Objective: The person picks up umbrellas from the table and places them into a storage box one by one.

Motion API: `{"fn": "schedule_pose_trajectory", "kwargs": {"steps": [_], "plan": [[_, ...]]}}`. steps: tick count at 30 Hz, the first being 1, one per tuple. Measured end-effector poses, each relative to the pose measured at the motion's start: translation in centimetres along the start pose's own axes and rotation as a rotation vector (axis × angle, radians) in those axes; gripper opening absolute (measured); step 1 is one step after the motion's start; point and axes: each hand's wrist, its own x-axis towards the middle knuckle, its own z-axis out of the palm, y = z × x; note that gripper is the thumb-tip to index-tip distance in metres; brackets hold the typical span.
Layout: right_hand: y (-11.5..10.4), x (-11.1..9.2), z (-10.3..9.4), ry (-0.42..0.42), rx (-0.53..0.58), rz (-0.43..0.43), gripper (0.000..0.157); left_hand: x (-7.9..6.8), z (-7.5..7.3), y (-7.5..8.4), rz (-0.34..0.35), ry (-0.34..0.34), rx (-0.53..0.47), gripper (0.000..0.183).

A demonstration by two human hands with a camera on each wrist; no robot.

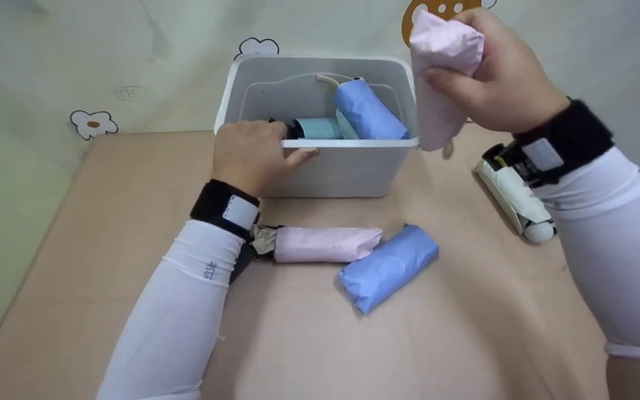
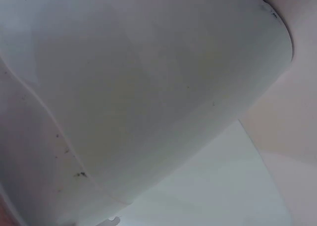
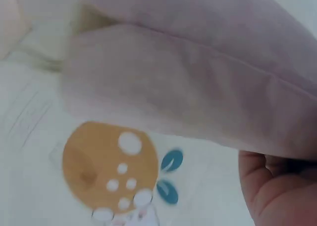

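Observation:
My right hand (image 1: 500,83) grips a folded pink umbrella (image 1: 434,105), thumb across its near side. It hangs upright just off the right rim of a grey-white plastic bin (image 1: 342,172), a short cord at its lower end. In the right wrist view the held pink umbrella (image 3: 173,82) runs across the upper part. With fingers over the near left rim and thumb outside, my left hand (image 1: 248,155) holds the bin. Inside lie a blue folded umbrella (image 1: 367,111), tilted, and a teal one (image 1: 317,128). The left wrist view is filled mostly by the bin's wall (image 2: 148,87).
On the table (image 1: 131,222), in front of the bin, another pink umbrella (image 1: 325,244) lies against a blue umbrella (image 1: 389,269). A cream umbrella (image 1: 514,191) with a rounded white end lies to the right, partly under my wrist. A patterned backdrop (image 1: 159,66) stands behind.

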Motion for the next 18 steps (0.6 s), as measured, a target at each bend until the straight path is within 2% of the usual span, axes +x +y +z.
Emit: {"fn": "schedule_pose_trajectory", "kwargs": {"steps": [2,4,6,10,16,18], "plan": [[-0.5,1.3,1.3,0.057,0.058,-0.034,0.038,0.0,0.0,0.0,-0.002,-0.003,0.0,0.084],[-0.8,2.6,2.7,0.087,0.097,-0.032,0.037,0.1,0.1,0.1,-0.003,0.0,-0.001,0.084],[-0.8,3.5,4.2,0.08,0.116,0.02,0.038,0.0,0.1,0.2,-0.004,0.003,-0.002,0.084],[-0.5,5.1,6.6,0.008,0.122,0.173,0.047,0.1,0.2,0.2,-0.004,0.007,-0.006,0.084],[1.0,6.2,8.5,-0.039,0.211,0.361,0.062,0.2,0.1,0.4,-0.003,0.022,-0.015,0.083],[1.6,6.0,9.0,-0.084,0.213,0.401,0.065,0.2,0.1,0.4,-0.002,0.02,-0.017,0.084]]}}
